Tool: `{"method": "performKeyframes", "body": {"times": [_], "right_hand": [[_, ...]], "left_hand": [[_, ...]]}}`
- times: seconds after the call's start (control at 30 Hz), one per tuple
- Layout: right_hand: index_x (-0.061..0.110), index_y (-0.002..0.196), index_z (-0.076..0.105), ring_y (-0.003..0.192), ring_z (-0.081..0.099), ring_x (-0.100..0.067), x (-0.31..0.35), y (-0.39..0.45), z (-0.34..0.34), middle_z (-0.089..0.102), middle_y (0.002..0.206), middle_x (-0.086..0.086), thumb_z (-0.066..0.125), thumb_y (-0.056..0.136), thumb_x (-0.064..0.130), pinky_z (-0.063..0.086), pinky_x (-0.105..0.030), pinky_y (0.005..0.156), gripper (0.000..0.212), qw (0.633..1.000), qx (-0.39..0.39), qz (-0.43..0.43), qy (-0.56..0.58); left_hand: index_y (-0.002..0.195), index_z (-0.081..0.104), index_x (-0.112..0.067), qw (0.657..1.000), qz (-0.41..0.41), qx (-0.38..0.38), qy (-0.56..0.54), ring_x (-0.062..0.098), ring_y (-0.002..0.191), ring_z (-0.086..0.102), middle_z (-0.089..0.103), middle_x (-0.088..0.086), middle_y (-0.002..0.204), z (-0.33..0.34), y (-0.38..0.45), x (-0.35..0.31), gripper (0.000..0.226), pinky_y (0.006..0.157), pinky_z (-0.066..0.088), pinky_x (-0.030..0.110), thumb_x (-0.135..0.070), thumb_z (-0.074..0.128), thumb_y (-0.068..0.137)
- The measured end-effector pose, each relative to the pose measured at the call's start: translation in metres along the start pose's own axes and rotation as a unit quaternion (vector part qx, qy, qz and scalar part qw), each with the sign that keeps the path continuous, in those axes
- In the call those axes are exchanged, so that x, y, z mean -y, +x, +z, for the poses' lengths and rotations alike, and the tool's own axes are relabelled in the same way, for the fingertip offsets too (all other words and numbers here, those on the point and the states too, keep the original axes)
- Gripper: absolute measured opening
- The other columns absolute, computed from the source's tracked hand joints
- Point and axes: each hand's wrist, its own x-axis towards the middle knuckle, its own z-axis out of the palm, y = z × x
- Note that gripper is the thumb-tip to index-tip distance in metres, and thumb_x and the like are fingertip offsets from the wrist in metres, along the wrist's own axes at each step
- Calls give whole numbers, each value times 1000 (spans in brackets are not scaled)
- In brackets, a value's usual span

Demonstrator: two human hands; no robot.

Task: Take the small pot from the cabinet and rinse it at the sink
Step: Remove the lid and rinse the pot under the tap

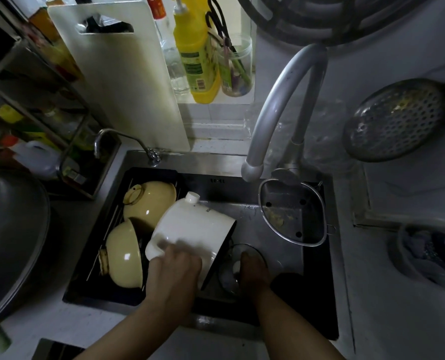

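Observation:
The small white pot (192, 224) is tipped on its side over the steel sink (244, 211), its dark mouth facing right and down. My left hand (176, 266) grips the pot's lower wall near its base. My right hand (252, 268) is low in the basin beside the pot's mouth, resting on a glass lid (229, 279) with a white knob; whether it grips the lid is unclear. The large grey faucet (268, 120) arches over the basin, its spout to the right of the pot. No water stream is visible.
A black drying tray (86, 281) in the sink's left half holds two yellow bowls (148, 201). A metal strainer basket (294, 211) hangs at the sink's right. A white cutting board (120, 81), yellow detergent bottle (195, 61), skimmer (395, 120) and wok (10, 237) surround the sink.

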Motion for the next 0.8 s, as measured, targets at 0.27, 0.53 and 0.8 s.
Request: {"method": "performKeyframes", "body": {"times": [0.27,0.53,0.8], "right_hand": [[5,148,27,137,40,-28,8,2,7,43,147,-15,53,94,28,29,-34,113,64,999,-13,26,-30],[6,120,51,116,57,-30,24,-22,-10,58,126,-16,66,81,26,47,-33,96,46,992,-45,81,89],[3,89,62,96,60,-17,28,-46,-23,67,103,-19,59,88,20,48,-31,79,17,948,-56,160,271]], "left_hand": [[41,60,-19,997,-15,-48,-66,19,35,56,55,0,38,11,3,19,40,39,22,19,-22,94,20],[93,69,-20,991,-68,-92,-72,25,80,68,73,5,87,-2,-3,41,31,60,38,31,-46,69,76],[106,65,-19,992,-55,-86,-70,22,103,62,69,3,107,-26,-15,46,28,76,48,32,-38,59,87]]}}
